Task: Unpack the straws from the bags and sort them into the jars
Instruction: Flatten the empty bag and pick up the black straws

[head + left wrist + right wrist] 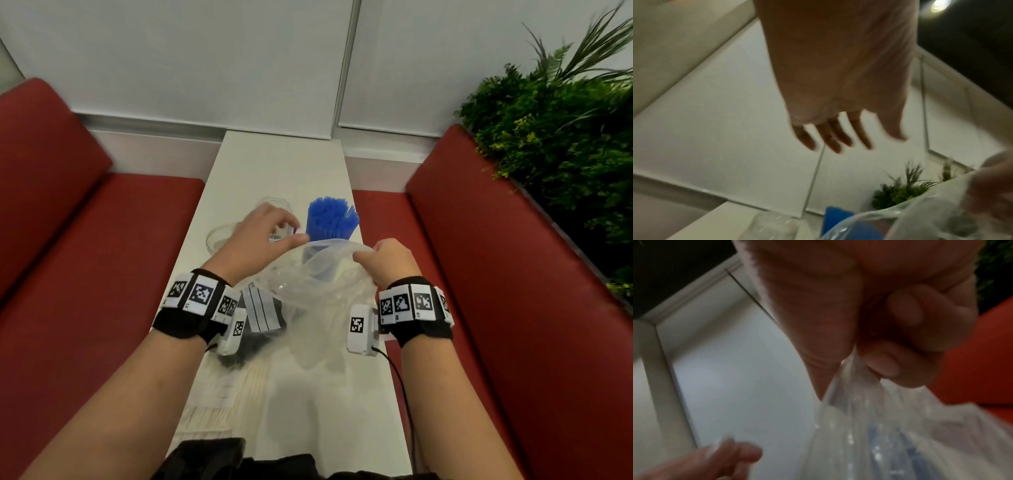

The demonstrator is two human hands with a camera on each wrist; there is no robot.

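Two hands are showing, two clear jars [274,209] are standing far on the table, one bunch of blue straws [332,219], and two plastic bags [318,291] near

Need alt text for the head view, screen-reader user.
Right hand pinches the rim of a crumpled clear plastic bag above a narrow white table; the left hand hovers open beside it. Behind stand blue straws upright and an empty glass jar, between red benches.
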